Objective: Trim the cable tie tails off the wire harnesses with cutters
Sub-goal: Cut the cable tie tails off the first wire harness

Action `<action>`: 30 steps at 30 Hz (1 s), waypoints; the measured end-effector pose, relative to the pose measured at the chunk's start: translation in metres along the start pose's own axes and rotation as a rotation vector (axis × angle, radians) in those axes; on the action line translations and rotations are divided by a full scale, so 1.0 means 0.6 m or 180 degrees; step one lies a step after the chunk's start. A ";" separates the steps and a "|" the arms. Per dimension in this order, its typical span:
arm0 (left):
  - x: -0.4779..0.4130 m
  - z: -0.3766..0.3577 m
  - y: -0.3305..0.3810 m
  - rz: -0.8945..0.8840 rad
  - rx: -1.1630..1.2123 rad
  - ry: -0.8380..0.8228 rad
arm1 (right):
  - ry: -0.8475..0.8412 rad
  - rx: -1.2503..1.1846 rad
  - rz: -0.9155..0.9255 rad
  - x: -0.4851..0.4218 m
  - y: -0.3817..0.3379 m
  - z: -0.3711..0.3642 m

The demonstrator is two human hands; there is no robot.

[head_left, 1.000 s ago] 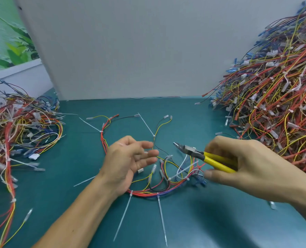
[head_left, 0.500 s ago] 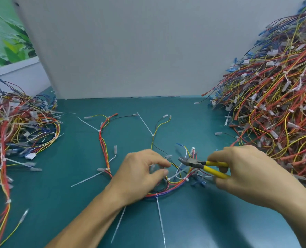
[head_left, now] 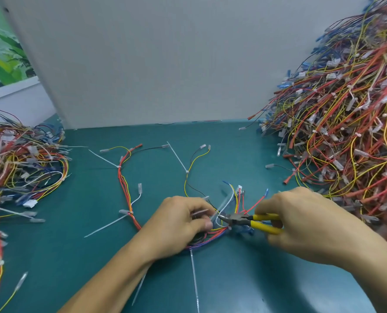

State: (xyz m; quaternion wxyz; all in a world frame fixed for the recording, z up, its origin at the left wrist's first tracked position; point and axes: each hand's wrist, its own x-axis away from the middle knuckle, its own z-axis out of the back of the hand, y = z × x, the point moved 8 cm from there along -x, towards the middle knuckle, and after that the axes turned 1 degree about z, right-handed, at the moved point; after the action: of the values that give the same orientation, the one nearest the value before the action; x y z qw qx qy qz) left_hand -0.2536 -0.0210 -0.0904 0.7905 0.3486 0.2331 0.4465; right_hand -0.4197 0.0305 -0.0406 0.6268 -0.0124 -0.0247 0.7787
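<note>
At the middle of the green table (head_left: pixel 233 279), the left hand (head_left: pixel 181 224) curls its fingers round a bend of the wire harness (head_left: pixel 122 184). Close beside it, but not touching, the right hand (head_left: pixel 301 224) grips the yellow-handled cutters (head_left: pixel 244 220). Their dark tip points left and meets a pale cable tie tail (head_left: pixel 219 208) rising from the bundle. Other long tails (head_left: pixel 194 281) stick out along the harness. A small heap of harnesses (head_left: pixel 18 168) lies far left and a much larger heap (head_left: pixel 346 132) on the right. A grey board (head_left: pixel 142 64) stands behind.
</note>
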 end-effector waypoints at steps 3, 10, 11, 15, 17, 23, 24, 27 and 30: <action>-0.001 0.005 -0.010 0.0148 0.0565 -0.0124 | 0.0085 -0.0074 -0.0025 0.000 0.000 0.003; -0.002 0.009 -0.025 0.0394 0.1629 -0.0073 | 0.0176 -0.0151 -0.0046 0.003 -0.032 -0.009; -0.003 0.009 -0.026 0.0409 0.1662 -0.0054 | 0.0169 -0.0114 -0.0070 0.003 -0.038 -0.014; -0.004 0.007 -0.024 0.0342 0.1732 -0.0089 | 0.0129 -0.0009 -0.0177 0.002 -0.048 -0.028; -0.004 0.005 -0.024 0.0318 0.1714 -0.0116 | 0.0119 -0.0036 -0.0214 0.002 -0.050 -0.032; -0.003 0.007 -0.027 0.0361 0.1713 -0.0073 | 0.0089 -0.0043 -0.0323 0.002 -0.049 -0.034; -0.003 0.007 -0.028 0.0368 0.1729 -0.0072 | 0.0073 -0.0053 -0.0336 0.002 -0.048 -0.035; -0.003 0.006 -0.030 0.0385 0.1770 -0.0064 | 0.0023 -0.0059 -0.0385 0.004 -0.045 -0.035; -0.004 0.006 -0.032 0.0377 0.1774 -0.0082 | -0.0017 -0.0064 -0.0398 0.004 -0.045 -0.035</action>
State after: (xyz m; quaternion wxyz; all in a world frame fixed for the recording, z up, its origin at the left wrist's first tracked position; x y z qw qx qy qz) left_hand -0.2420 -0.0309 -0.1025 0.6396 0.5711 0.3160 0.4061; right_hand -0.3929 0.0391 -0.0600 0.6740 -0.0151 -0.0349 0.7378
